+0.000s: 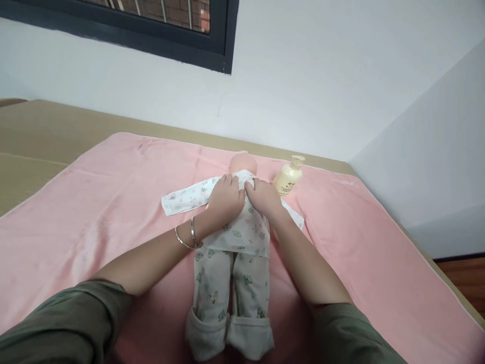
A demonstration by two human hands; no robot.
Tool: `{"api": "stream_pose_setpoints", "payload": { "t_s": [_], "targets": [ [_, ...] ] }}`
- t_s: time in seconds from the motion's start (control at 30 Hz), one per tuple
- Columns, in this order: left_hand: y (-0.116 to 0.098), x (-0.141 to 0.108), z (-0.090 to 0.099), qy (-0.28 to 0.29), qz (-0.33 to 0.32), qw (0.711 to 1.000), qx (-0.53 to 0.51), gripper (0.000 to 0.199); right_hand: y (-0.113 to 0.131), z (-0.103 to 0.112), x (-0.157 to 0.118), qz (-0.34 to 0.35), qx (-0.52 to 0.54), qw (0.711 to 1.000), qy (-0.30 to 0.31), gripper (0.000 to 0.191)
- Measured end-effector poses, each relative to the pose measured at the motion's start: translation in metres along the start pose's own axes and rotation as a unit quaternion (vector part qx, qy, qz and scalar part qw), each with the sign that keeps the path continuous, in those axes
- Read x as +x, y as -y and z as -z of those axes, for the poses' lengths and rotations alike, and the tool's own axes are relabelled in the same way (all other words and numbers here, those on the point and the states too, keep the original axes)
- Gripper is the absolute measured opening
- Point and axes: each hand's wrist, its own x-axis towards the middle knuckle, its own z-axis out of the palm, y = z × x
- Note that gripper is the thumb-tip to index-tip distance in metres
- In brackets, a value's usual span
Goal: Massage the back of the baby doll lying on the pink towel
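Note:
A baby doll (243,162) lies on its back on a pink blanket, its head away from me. It wears a white printed long-sleeved top (246,227) and matching trousers (214,283) with turned-up cuffs. Both my hands are at the top's neckline, just below the doll's head. My left hand (226,197) grips the fabric on the left of the collar, fingers curled. Opposite it, my right hand (264,196) pinches the collar on the right. One sleeve (185,198) stretches flat to the left; the other is partly hidden behind my right wrist.
A pale yellow pump bottle (289,176) stands on the pink blanket (352,253), right of the doll's head. Under the blanket is a tan surface (34,131) against a white wall (303,76). A dark-framed window (223,35) is at the upper left.

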Motion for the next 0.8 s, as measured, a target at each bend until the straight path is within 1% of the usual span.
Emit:
{"api": "stream_pose_setpoints", "payload": {
  "t_s": [0.1,0.17,0.2,0.23,0.3,0.37,0.43,0.57,0.8],
  "targets": [
    [0.012,0.010,0.000,0.052,0.077,0.994,-0.059,0.032,0.012,-0.001,-0.016,0.042,-0.069,0.996,-0.035,0.046],
    [0.019,0.017,0.000,0.071,0.117,0.987,-0.080,0.036,0.020,-0.002,-0.023,0.079,-0.091,0.991,-0.055,0.040],
    [0.022,0.019,0.000,0.073,0.127,0.986,-0.080,0.037,0.021,-0.003,-0.024,0.091,-0.085,0.990,-0.060,0.038],
    [0.023,0.020,0.000,0.073,0.131,0.986,-0.075,0.038,0.021,-0.004,-0.022,0.091,-0.068,0.992,-0.063,0.036],
    [0.023,0.019,-0.002,0.069,0.125,0.988,-0.060,0.038,0.017,-0.006,-0.015,0.058,-0.017,0.996,-0.062,0.036],
    [0.020,0.018,-0.004,0.064,0.120,0.990,-0.049,0.038,0.009,-0.008,-0.005,0.010,0.031,0.998,-0.046,0.042],
    [0.019,0.016,-0.005,0.061,0.125,0.989,-0.041,0.037,0.002,-0.011,0.002,-0.019,0.054,0.998,-0.030,0.048],
    [0.019,0.017,-0.007,0.059,0.130,0.989,-0.037,0.035,-0.002,-0.014,0.005,-0.024,0.052,0.998,-0.031,0.052],
    [0.020,0.017,-0.009,0.051,0.124,0.990,-0.040,0.032,0.000,-0.017,0.004,-0.026,0.049,0.998,-0.043,0.049]
  ]
}}
